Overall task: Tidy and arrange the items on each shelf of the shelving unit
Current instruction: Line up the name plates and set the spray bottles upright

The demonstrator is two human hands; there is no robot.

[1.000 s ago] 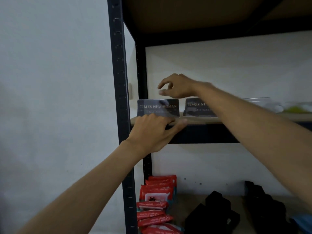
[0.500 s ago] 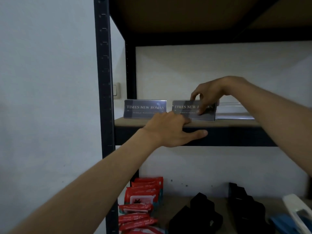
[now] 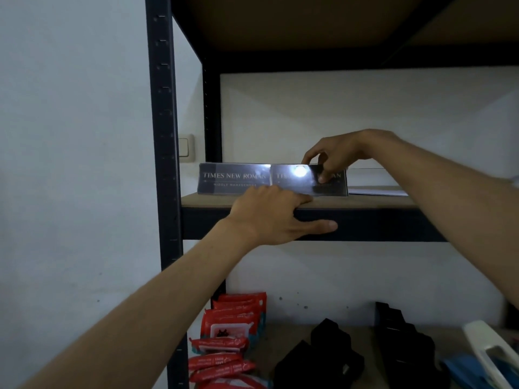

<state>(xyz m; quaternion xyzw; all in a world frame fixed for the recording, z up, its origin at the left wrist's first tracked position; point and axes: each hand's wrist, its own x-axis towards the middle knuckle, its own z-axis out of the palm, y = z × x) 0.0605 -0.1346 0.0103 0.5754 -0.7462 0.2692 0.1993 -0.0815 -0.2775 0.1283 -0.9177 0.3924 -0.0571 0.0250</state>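
Observation:
Two dark name signs reading "TIMES NEW ROMAN" stand side by side on the middle shelf board (image 3: 365, 202). The left sign (image 3: 233, 178) stands alone at the shelf's left end. My right hand (image 3: 332, 154) pinches the top right part of the right sign (image 3: 295, 181), thumb on its glossy front, fingers over its upper edge. The two signs' edges meet. My left hand (image 3: 276, 216) rests on the shelf's front edge below the signs, fingers on the board, thumb stretched along the dark front rail.
A clear acrylic holder (image 3: 376, 181) lies right of the signs. On the shelf below are red wipe packs (image 3: 230, 341) at left, black angular stands (image 3: 337, 357) in the middle and a white and blue item (image 3: 488, 357) at right. A black upright post (image 3: 163, 136) bounds the left side.
The right sign has slid left until it touches the left sign. My right hand went from above the left sign to gripping the right one. My left hand shifted right along the shelf edge.

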